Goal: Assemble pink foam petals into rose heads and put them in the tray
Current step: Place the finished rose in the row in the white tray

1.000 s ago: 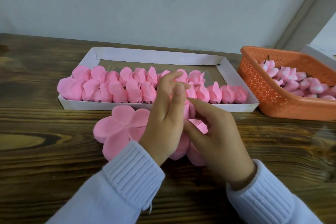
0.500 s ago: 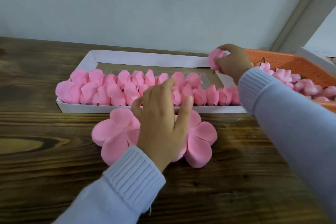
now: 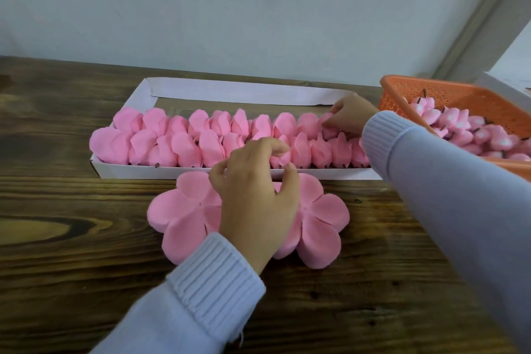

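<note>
A white cardboard tray [image 3: 230, 92] holds two rows of pink rose heads [image 3: 184, 146]. My right hand [image 3: 349, 118] reaches over the tray's right end. Its fingertips pinch a rose head [image 3: 326, 125] at the right end of the back row, where it touches the neighbouring heads. In front of the tray, two flat pink foam petal pieces lie side by side on the table, one on the left [image 3: 184, 210] and one on the right [image 3: 321, 224]. My left hand [image 3: 255, 198] rests over where they meet, fingers arched and apart, gripping nothing.
An orange plastic basket [image 3: 448, 95] at the right holds several small pink buds with dark stems. A white box edge [image 3: 505, 86] shows behind it. The dark wooden table [image 3: 71, 238] runs back to a pale wall.
My right hand carried the rose head from above the tray's far right corner down into the back row. My left hand stayed over the flat petals, with its fingers arching up a little.
</note>
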Demonstrator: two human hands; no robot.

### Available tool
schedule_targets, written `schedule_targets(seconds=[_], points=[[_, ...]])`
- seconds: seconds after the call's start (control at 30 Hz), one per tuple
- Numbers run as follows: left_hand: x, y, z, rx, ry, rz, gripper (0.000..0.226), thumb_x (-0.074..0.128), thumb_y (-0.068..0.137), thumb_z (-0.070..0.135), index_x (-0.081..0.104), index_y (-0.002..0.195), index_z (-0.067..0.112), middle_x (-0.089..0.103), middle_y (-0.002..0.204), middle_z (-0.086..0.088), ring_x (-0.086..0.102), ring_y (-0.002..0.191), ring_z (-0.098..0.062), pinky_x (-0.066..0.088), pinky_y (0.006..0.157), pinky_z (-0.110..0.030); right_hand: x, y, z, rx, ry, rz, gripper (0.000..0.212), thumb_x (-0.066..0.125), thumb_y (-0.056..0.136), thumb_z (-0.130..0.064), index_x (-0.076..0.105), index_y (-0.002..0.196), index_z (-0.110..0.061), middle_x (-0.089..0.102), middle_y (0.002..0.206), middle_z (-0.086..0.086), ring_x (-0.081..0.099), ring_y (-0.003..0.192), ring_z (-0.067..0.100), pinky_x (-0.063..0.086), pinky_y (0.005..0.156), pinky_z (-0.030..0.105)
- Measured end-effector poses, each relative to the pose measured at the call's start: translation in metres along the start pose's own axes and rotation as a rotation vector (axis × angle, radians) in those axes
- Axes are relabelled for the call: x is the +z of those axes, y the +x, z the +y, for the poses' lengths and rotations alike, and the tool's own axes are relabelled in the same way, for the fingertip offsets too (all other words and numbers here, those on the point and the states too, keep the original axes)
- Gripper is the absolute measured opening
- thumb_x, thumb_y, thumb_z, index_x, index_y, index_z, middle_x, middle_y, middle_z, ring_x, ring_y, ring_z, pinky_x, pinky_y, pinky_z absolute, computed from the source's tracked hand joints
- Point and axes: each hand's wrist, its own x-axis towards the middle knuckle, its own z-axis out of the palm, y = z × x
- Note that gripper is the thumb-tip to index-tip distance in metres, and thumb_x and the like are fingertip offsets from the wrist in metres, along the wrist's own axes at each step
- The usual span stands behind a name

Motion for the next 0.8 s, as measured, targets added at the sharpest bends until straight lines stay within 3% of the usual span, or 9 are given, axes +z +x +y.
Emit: schedule_targets(seconds=[0.07, 0.17, 0.27, 0.37, 0.53, 0.63, 0.73, 0.8], points=[[0.0, 0.0, 0.0, -0.006, 0.008, -0.01, 0.017, 0.052, 0.081, 0.028, 0.062, 0.095, 0.026, 0.062, 0.097, 0.016, 0.055, 0.094, -0.004, 0.02, 0.094, -0.03, 0.002, 0.001, 0.0, -0.022, -0.023, -0.006, 0.014, 0.065, 0.084, -0.022, 0.068, 0.092, -0.011, 0.069, 0.087, 0.006, 0.067, 0.084, 0.022, 0.058, 0.075, 0.034], [0.0, -0.001, -0.001, -0.014, 0.024, -0.028, 0.012, 0.057, 0.082, 0.024, 0.062, 0.093, 0.026, 0.06, 0.096, 0.017, 0.054, 0.094, -0.006, 0.022, 0.095, -0.033, 0.006, 0.003, 0.004, -0.057, 0.043, 0.003, 0.01, 0.061, 0.087, -0.023, 0.067, 0.086, -0.015, 0.07, 0.085, 0.005, 0.065, 0.08, 0.021, 0.057, 0.076, 0.035], [0.002, -0.001, -0.002, -0.033, 0.05, -0.056, 0.013, 0.065, 0.084, 0.018, 0.062, 0.092, 0.027, 0.056, 0.096, 0.019, 0.049, 0.095, -0.003, 0.019, 0.094, -0.032, 0.007, 0.004, 0.008, -0.081, 0.085, 0.005, 0.016, 0.057, 0.092, -0.023, 0.069, 0.092, -0.013, 0.07, 0.087, 0.005, 0.063, 0.081, 0.021, 0.057, 0.081, 0.037], [0.002, -0.001, -0.003, -0.043, 0.088, -0.092, 0.013, 0.064, 0.084, 0.019, 0.06, 0.093, 0.029, 0.056, 0.096, 0.019, 0.049, 0.094, -0.003, 0.017, 0.094, -0.029, 0.008, 0.003, 0.011, -0.105, 0.074, 0.01, 0.02, 0.056, 0.093, -0.026, 0.071, 0.091, -0.012, 0.071, 0.084, 0.005, 0.065, 0.079, 0.02, 0.057, 0.079, 0.038], [0.0, -0.001, -0.003, -0.085, 0.139, -0.154, 0.01, 0.059, 0.086, 0.024, 0.056, 0.092, 0.031, 0.058, 0.096, 0.017, 0.051, 0.096, -0.006, 0.02, 0.102, -0.039, 0.005, 0.003, 0.014, -0.16, 0.113, 0.06, 0.011, 0.062, 0.09, -0.021, 0.071, 0.084, -0.019, 0.07, 0.079, -0.001, 0.063, 0.074, 0.013, 0.052, 0.072, 0.026], [0.0, -0.001, -0.002, -0.091, 0.17, -0.167, 0.01, 0.059, 0.086, 0.025, 0.056, 0.092, 0.031, 0.057, 0.095, 0.017, 0.05, 0.095, -0.007, 0.022, 0.101, -0.041, 0.005, 0.0, 0.014, -0.139, 0.107, -0.007, 0.017, 0.059, 0.093, -0.022, 0.071, 0.103, -0.015, 0.069, 0.086, -0.001, 0.062, 0.075, 0.014, 0.054, 0.072, 0.028], [-0.001, -0.001, -0.002, -0.099, 0.181, -0.179, 0.012, 0.059, 0.086, 0.026, 0.056, 0.096, 0.031, 0.058, 0.097, 0.017, 0.05, 0.098, -0.007, 0.021, 0.101, -0.04, 0.0, -0.003, 0.012, -0.151, 0.091, 0.028, 0.036, 0.056, 0.094, -0.022, 0.057, 0.129, -0.013, 0.062, 0.116, 0.004, 0.057, 0.09, 0.017, 0.047, 0.085, 0.03], [-0.001, -0.001, -0.002, -0.103, 0.198, -0.187, 0.014, 0.058, 0.086, 0.026, 0.056, 0.1, 0.031, 0.058, 0.099, 0.017, 0.05, 0.1, -0.006, 0.021, 0.102, -0.04, -0.01, -0.003, 0.01, -0.167, 0.053, 0.095, 0.042, 0.057, 0.094, -0.025, 0.052, 0.134, -0.013, 0.057, 0.128, 0.01, 0.055, 0.102, 0.021, 0.041, 0.093, 0.031]])
